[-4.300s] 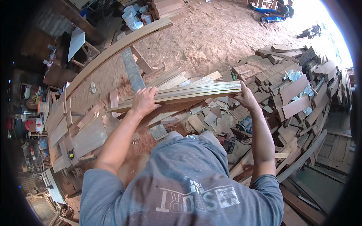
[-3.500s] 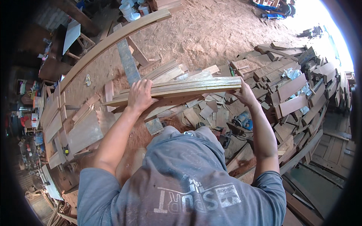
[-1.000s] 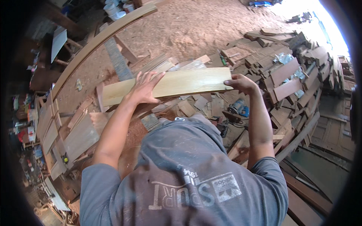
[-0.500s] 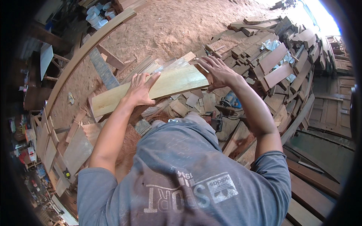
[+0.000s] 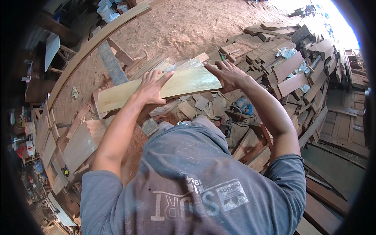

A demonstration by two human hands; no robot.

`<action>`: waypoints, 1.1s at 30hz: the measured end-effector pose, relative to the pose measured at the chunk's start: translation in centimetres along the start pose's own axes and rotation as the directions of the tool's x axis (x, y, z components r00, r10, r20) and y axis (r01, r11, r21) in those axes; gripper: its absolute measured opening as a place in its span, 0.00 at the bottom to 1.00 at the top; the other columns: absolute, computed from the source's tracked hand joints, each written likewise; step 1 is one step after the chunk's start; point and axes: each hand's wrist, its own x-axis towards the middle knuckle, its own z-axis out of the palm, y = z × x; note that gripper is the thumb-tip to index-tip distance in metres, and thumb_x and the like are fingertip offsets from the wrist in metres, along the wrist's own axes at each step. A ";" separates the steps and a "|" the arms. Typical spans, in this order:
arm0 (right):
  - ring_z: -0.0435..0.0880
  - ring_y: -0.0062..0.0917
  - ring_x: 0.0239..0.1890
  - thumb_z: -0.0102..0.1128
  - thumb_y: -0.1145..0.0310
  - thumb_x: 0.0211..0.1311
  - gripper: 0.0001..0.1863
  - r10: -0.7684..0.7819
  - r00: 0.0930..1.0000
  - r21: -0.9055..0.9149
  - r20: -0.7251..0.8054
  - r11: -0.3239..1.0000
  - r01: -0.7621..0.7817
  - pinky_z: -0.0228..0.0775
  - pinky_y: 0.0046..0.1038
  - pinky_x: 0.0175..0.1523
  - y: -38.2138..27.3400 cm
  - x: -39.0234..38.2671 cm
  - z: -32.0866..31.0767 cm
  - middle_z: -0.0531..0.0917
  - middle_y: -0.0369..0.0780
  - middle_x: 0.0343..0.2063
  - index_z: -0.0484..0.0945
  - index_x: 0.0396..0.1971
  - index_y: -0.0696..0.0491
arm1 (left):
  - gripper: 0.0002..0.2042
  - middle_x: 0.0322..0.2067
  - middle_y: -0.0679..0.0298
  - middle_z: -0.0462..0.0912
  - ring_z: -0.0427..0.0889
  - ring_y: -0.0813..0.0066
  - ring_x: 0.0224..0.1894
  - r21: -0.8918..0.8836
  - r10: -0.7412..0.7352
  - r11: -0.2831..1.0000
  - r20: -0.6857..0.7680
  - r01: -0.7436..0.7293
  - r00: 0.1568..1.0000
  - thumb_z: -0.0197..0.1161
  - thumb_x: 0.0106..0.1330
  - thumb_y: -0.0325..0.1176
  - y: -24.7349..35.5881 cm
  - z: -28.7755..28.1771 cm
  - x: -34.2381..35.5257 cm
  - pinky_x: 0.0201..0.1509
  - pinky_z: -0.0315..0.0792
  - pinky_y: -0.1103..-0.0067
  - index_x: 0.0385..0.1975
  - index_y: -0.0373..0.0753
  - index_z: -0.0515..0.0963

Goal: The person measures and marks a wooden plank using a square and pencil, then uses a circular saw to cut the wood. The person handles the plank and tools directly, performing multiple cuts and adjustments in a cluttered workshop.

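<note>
A long, pale wooden board [image 5: 190, 81] lies across in front of me, tilted slightly up toward the right. My left hand [image 5: 150, 88] spans the board's width left of its middle, its fingers bent over the far edge and the heel of the hand by the near edge. At the right end, my right hand [image 5: 230, 76] clasps the board, fingers at the far corner and thumb side along the end. What lies under the board is mostly hidden; a darker wooden piece shows at its left end.
A blue power tool [image 5: 241, 105] with a cable sits right of my legs. Stacked wood offcuts [image 5: 288, 68] fill the right side. A long curved plank [image 5: 92, 49] runs along the left over sawdust-covered ground [image 5: 176, 29]. White buckets [image 5: 105, 9] stand far left.
The view has shifted a little, so the surroundings sit slightly lower and to the right. My right hand has closed in on the board's end; the left keeps its hold.
</note>
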 end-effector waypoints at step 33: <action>0.65 0.50 0.78 0.85 0.53 0.37 0.70 -0.075 0.994 0.101 -0.084 0.991 0.084 0.60 0.51 0.83 0.4 -0.4 -0.1 0.68 0.50 0.75 0.53 0.83 0.51 | 0.64 0.70 0.47 0.63 0.63 0.40 0.74 -0.038 -0.067 0.997 0.005 0.067 0.998 0.86 0.36 0.45 -2.3 -0.8 -3.0 0.81 0.58 0.48 0.82 0.68 0.56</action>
